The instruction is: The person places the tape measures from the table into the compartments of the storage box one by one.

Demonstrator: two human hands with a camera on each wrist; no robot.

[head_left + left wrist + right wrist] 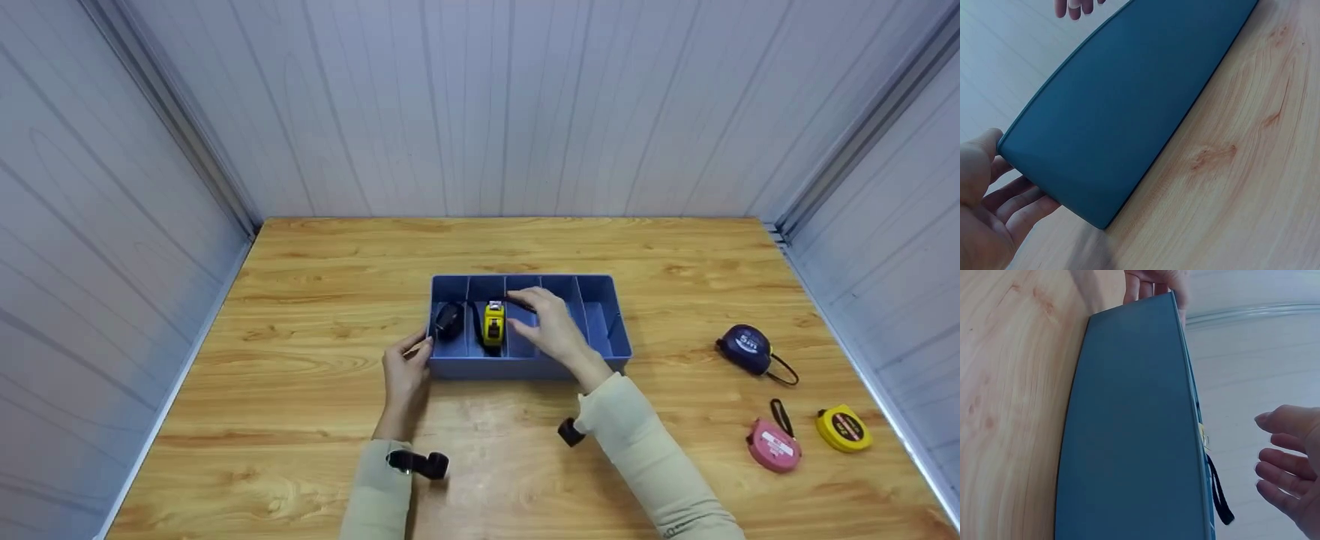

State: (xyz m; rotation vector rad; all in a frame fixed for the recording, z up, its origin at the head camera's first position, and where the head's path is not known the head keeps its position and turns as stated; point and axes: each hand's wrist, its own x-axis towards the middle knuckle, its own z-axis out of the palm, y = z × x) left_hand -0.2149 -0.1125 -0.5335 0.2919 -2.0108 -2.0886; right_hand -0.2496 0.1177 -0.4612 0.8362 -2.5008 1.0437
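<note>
A blue divided box (465, 367) stands on the table. At its left end my left hand (405, 371) holds the front corner, thumb at the rim and fingers against the end wall, as the left wrist view shows. A black tape measure (450, 321) lies in the leftmost compartment. In the second compartment a yellow-and-black tape measure (493, 324) stands on edge. Over the middle compartments my right hand (551, 326) is spread, thumb and fingers apart with nothing between them. A black strap (1219, 492) pokes above the rim in the right wrist view, apart from that hand.
On the table's right side lie a dark blue tape measure (746, 349) with a strap loop, a pink tape measure (775, 446) and a yellow tape measure (844, 429). Pale panel walls (480, 112) enclose the wooden table (315, 300) at the back and sides.
</note>
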